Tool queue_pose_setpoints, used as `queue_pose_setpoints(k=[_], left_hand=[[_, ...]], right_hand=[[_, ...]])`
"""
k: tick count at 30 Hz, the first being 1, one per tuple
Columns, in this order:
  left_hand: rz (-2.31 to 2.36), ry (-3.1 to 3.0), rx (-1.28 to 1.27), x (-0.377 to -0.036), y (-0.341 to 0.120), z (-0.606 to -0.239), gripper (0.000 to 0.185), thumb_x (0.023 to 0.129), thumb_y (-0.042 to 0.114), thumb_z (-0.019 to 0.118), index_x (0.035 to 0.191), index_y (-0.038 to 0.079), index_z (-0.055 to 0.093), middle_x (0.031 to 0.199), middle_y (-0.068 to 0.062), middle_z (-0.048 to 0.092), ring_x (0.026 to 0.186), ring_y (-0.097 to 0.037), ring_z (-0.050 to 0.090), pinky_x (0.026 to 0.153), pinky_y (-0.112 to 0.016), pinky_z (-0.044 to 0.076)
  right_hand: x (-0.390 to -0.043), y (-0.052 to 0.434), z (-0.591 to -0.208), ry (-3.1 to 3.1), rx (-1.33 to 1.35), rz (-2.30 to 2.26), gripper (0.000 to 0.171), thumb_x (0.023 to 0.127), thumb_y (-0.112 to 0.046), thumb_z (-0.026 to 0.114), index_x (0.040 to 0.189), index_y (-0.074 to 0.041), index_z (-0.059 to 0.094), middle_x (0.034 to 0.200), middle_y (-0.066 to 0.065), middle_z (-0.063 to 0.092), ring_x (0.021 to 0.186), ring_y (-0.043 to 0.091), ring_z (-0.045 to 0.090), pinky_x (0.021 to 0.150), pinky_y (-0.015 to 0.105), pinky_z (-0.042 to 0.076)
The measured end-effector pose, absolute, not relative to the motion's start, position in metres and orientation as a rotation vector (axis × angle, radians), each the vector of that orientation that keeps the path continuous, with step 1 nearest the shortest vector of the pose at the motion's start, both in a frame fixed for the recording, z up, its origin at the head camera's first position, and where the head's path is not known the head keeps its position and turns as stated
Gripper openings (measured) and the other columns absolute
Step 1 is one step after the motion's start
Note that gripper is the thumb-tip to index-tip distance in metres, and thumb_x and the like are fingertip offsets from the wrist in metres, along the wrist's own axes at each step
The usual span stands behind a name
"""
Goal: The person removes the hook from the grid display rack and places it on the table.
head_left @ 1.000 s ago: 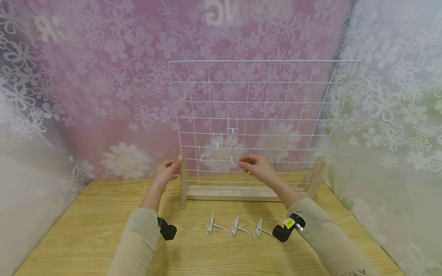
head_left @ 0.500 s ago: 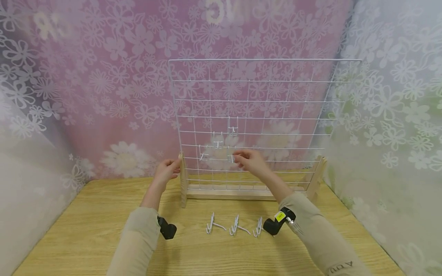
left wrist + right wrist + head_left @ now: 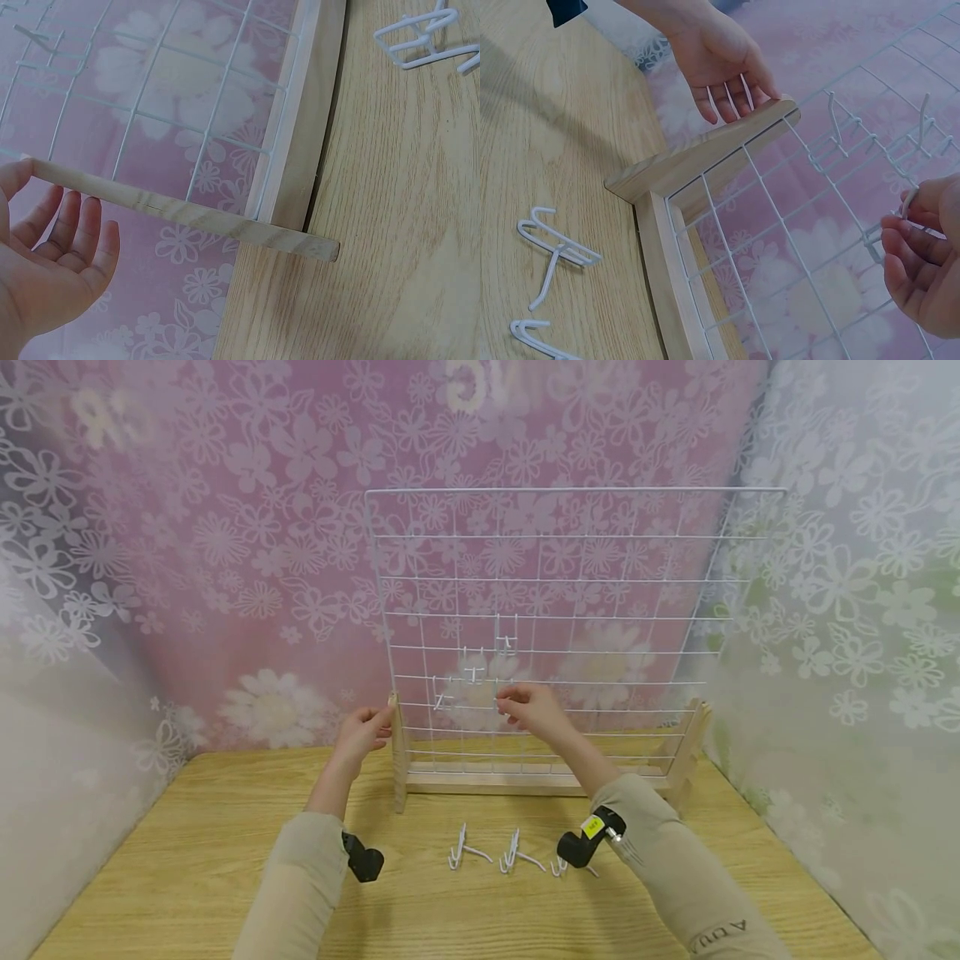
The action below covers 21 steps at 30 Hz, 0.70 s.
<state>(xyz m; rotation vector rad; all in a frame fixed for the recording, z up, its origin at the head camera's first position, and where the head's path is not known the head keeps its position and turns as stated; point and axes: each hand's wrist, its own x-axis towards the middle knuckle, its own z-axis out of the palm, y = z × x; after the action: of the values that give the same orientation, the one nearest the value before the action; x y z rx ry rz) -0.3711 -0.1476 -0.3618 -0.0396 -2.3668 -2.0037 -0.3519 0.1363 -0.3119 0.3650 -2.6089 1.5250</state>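
A white wire grid panel (image 3: 600, 582) stands upright in a wooden base. My left hand (image 3: 362, 735) holds the top of the base's left wooden post (image 3: 187, 214), thumb at its end and fingers along its side. At the grid, my right hand (image 3: 536, 708) pinches a white wire hook (image 3: 909, 201) between thumb and fingertips; part of that hook is hidden by the fingers. Other white hooks hang on the wires to its left and above: a low one (image 3: 441, 701), a middle one (image 3: 473, 673) and an upper one (image 3: 506, 642).
Three more hooks lie in a row on the wooden table (image 3: 247, 860): a left hook (image 3: 467, 850), a middle hook (image 3: 517, 853) and a right hook (image 3: 560, 865), the last partly behind the right wrist camera (image 3: 588, 839). A flowered pink backdrop (image 3: 262, 543) stands behind the grid.
My right hand has moved left from beside the lower right hook on the grid and now pinches it. The left hand has stayed at the post.
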Motion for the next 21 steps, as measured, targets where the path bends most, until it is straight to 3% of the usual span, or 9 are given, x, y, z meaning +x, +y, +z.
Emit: queue_pose_setpoints(k=[5,15,21], left_hand=[[-1.988,-2.381,-0.042,-0.371,-0.147,-0.361,0.047,0.095,0.038,0.052,0.117,-0.004,0.052,0.105,-0.016,0.054,0.099,-0.030,0.054,0.092,-0.046,0.043],[-2.009,-2.380,-0.033,-0.370,-0.147,-0.361,0.045,0.095,0.036,0.052,0.117,-0.004,0.052,0.106,-0.016,0.055,0.099,-0.029,0.054,0.093,-0.047,0.043],[-1.982,-2.378,-0.042,-0.371,-0.147,-0.362,0.041,0.096,0.034,0.051,0.115,-0.002,0.055,0.100,-0.011,0.056,0.092,-0.023,0.056,0.086,-0.039,0.048]], right_hand=[[-0.353,0.134,-0.312,-2.567,0.331,1.553,0.021,0.091,-0.014,0.059,0.106,0.000,0.066,0.091,0.013,0.066,0.077,0.026,0.060,0.071,0.041,0.052],[-0.348,0.139,-0.307,-2.518,0.345,1.644,0.023,0.092,-0.012,0.058,0.110,0.003,0.064,0.098,0.020,0.063,0.077,0.022,0.058,0.069,0.033,0.051],[-0.346,0.151,-0.306,-2.480,0.450,1.658,0.022,0.091,-0.009,0.059,0.108,0.004,0.063,0.089,0.014,0.063,0.075,0.020,0.056,0.061,0.026,0.049]])
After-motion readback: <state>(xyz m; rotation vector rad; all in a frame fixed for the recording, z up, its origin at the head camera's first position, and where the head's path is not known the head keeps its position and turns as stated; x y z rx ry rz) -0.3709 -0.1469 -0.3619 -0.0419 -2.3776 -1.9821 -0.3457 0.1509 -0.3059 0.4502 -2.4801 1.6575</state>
